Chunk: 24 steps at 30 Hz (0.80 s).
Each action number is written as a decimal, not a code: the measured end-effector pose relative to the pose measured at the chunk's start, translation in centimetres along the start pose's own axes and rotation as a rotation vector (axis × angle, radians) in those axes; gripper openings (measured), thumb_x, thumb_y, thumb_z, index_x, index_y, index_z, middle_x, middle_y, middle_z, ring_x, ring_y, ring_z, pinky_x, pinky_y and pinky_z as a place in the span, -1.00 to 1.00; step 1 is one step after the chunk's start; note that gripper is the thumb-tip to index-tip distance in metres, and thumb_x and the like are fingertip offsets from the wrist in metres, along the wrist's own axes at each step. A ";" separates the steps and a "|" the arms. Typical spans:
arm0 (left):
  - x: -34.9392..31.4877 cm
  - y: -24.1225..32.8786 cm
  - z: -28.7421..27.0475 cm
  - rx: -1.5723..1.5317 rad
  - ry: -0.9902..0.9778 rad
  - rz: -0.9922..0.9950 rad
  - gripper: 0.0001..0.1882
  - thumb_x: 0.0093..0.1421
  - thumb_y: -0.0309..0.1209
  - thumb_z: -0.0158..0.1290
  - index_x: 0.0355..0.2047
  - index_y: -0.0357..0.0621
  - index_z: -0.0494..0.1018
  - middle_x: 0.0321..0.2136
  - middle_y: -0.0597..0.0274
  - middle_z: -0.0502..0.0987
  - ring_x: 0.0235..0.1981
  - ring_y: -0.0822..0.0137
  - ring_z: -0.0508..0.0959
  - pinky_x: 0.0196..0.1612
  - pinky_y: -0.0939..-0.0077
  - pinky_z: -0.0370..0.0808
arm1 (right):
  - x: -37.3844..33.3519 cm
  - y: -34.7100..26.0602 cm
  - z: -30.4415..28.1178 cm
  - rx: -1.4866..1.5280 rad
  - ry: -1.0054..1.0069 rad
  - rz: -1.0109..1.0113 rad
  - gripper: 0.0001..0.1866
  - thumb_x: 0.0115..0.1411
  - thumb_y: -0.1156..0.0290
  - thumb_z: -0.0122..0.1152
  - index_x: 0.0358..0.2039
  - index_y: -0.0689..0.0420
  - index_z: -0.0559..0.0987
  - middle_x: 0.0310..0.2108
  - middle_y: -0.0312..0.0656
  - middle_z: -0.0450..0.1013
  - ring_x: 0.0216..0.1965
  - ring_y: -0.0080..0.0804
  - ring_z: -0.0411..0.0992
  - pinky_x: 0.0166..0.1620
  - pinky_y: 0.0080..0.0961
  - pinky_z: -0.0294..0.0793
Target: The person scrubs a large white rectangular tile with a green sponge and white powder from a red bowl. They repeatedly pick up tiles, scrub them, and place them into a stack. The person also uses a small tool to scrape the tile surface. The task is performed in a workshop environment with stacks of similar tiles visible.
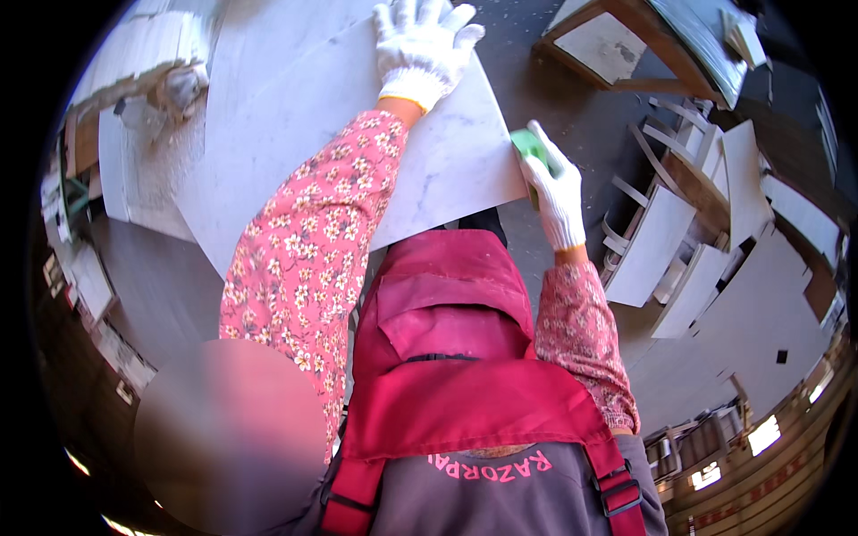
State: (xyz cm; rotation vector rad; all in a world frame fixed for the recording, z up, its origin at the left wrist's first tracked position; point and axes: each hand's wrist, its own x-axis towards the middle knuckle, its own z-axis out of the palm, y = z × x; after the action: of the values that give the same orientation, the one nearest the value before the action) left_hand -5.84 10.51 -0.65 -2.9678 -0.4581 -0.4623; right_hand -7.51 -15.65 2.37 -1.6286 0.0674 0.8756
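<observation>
A large white board with faint grey marks (447, 161) lies flat in front of me, one corner pointing toward my right side. My left hand (420, 52), in a white knit glove, rests on its upper surface with fingers spread. In a matching glove, my right hand (556, 183) grips a green block (529, 146) at the board's right edge. The block seems to touch that edge. Its far side and some of my right fingers are hidden, so its exact kind does not show.
Stacked white strips (147, 54) stand at the far left beside a dusty panel (147, 170). At the far right is a wooden-framed piece (617, 45). White panels and curved parts (679, 205) are piled on the right, over the grey floor (554, 98).
</observation>
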 end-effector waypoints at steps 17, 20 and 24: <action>-1.9 0.4 -1.8 -0.046 0.003 -0.131 -0.57 0.32 0.09 -0.14 0.01 0.25 0.52 0.01 0.31 0.49 0.14 0.06 0.36 0.20 -0.20 0.14 | -1.5 2.4 -1.0 -0.081 0.013 -0.039 -0.37 0.11 0.49 0.30 0.24 0.20 0.43 -0.11 -0.33 0.48 -0.26 -0.63 0.40 -0.17 -0.70 0.44; -2.1 0.6 -2.4 -0.037 0.020 -0.136 -0.56 0.32 0.09 -0.15 0.02 0.24 0.52 0.02 0.30 0.50 0.14 0.06 0.37 0.20 -0.19 0.14 | 1.8 -0.2 1.5 -0.036 0.007 -0.205 -0.39 0.14 0.47 0.32 0.24 0.18 0.43 -0.14 -0.36 0.47 -0.32 -0.67 0.34 -0.25 -0.67 0.42; -2.7 0.5 -1.5 -0.037 0.002 -0.150 -0.55 0.32 0.09 -0.15 0.02 0.22 0.52 0.02 0.29 0.50 0.13 0.06 0.38 0.20 -0.18 0.15 | -1.5 2.4 -1.3 -0.106 -0.017 -0.074 -0.32 0.04 0.51 0.29 0.24 0.22 0.42 -0.12 -0.28 0.48 -0.18 -0.59 0.40 -0.08 -0.60 0.45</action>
State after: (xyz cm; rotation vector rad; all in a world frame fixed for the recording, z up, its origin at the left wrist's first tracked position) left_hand -8.51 9.04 -0.05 -2.9811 -0.6824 -0.4927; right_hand -9.12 -18.08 1.22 -1.7109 -0.0509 0.8480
